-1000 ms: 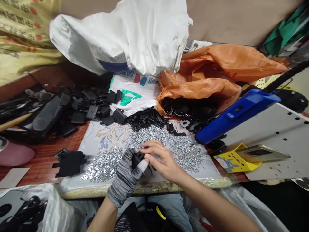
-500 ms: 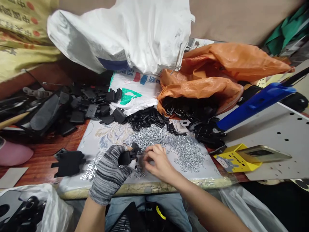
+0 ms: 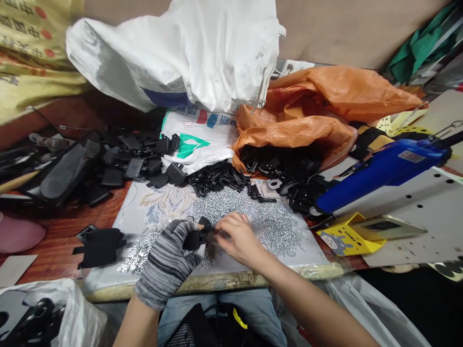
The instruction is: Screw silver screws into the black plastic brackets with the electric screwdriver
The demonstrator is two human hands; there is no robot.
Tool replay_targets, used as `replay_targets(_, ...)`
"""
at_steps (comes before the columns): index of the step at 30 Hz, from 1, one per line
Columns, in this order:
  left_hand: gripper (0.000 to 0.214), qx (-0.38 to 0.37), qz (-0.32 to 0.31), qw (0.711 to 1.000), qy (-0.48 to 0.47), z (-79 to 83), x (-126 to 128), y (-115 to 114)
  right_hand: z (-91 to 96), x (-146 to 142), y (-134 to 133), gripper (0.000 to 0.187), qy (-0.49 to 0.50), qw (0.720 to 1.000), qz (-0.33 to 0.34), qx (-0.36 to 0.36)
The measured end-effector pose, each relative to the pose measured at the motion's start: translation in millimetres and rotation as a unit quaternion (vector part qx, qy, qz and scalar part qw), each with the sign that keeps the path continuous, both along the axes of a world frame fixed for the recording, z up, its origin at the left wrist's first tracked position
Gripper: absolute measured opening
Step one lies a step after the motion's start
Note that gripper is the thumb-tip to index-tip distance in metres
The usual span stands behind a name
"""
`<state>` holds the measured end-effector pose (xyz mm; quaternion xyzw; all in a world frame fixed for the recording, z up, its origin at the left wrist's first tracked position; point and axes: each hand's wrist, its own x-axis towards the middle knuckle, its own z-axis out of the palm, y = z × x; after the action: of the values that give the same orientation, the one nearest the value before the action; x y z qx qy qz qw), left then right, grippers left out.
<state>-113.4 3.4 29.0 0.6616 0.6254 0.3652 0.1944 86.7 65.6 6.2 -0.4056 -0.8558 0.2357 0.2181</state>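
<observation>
Head view: two hands close on a small black plastic part (image 3: 198,239).
The gloved left hand (image 3: 167,265) grips it and the bare right hand (image 3: 238,238) pinches its edge, just above a patterned mat (image 3: 162,202), between steel washers (image 3: 139,255) and screws (image 3: 278,229).

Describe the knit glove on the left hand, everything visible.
The knit glove is a fuzzy, marled grey-and-white yarn work glove, worn on the left hand and ending at the wrist. No tear shows. Its curled fingers grip a small black plastic part, with the bare right hand just beside it. Silver washers lie scattered beside and beneath it.
</observation>
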Motion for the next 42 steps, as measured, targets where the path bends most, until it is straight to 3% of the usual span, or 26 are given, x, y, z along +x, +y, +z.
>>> replay_targets(5,0.039,-0.005,0.037,0.999,0.006,2.6,-2,2,-21.0,-3,-10,0.006,-0.119,0.990,0.047,0.063)
replay_targets(9,0.038,-0.001,0.026,1.000,0.009,-1.7,-4,2,-29.8,-7,-15,0.011,-0.108,0.986,0.066,0.111)
replay_targets(14,0.037,0.003,0.015,1.000,0.020,-5.8,-6,2,-30.8,-12,-8,0.011,-0.076,0.988,0.065,0.118)
replay_targets(18,0.030,0.008,0.006,0.999,0.039,-3.6,-5,2,-8.2,-10,-3,0.007,0.061,0.992,-0.013,0.109)
replay_targets(21,0.024,0.011,-0.023,0.998,0.053,-2.0,-2,2,17.7,-9,-6,0.004,0.175,0.981,0.023,0.082)
replay_targets(23,0.022,0.027,-0.027,0.998,0.050,-2.1,0,2,30.0,-9,-11,0.006,0.184,0.979,0.061,0.061)
replay_targets(25,0.022,0.045,-0.028,0.998,0.037,-2.5,3,1,36.4,-8,-15,0.008,0.202,0.976,0.054,0.054)
replay_targets(28,0.022,0.064,-0.051,0.997,0.015,-0.6,8,0,40.4,-3,-17,0.008,0.228,0.969,0.022,0.097)
replay_targets(31,0.022,0.064,-0.071,0.995,-0.007,3.4,12,-1,46.4,5,-16,0.011,0.187,0.974,0.030,0.123)
replay_targets(34,0.025,0.050,-0.076,0.993,-0.076,4.4,18,-3,55.9,10,-18,0.010,0.185,0.979,0.070,0.041)
replay_targets(37,0.022,0.012,-0.087,0.975,-0.203,-0.2,32,-5,65.8,17,-24,0.006,0.204,0.974,0.098,-0.025)
replay_targets(39,0.016,-0.023,-0.079,0.957,-0.276,-5.7,45,-5,72.2,30,-21,0.010,0.184,0.981,0.038,0.056)
replay_targets(40,0.014,-0.046,-0.071,0.947,-0.310,-8.9,52,-5,75.5,42,-14,0.013,0.184,0.973,-0.037,0.137)
replay_targets(41,0.013,-0.083,-0.067,0.934,-0.340,-12.2,58,-5,79.0,57,-4,0.019,0.196,0.944,-0.139,0.227)
replay_targets(42,0.014,-0.128,-0.073,0.919,-0.366,-15.6,63,-6,82.6,75,9,0.028,0.218,0.893,-0.248,0.306)
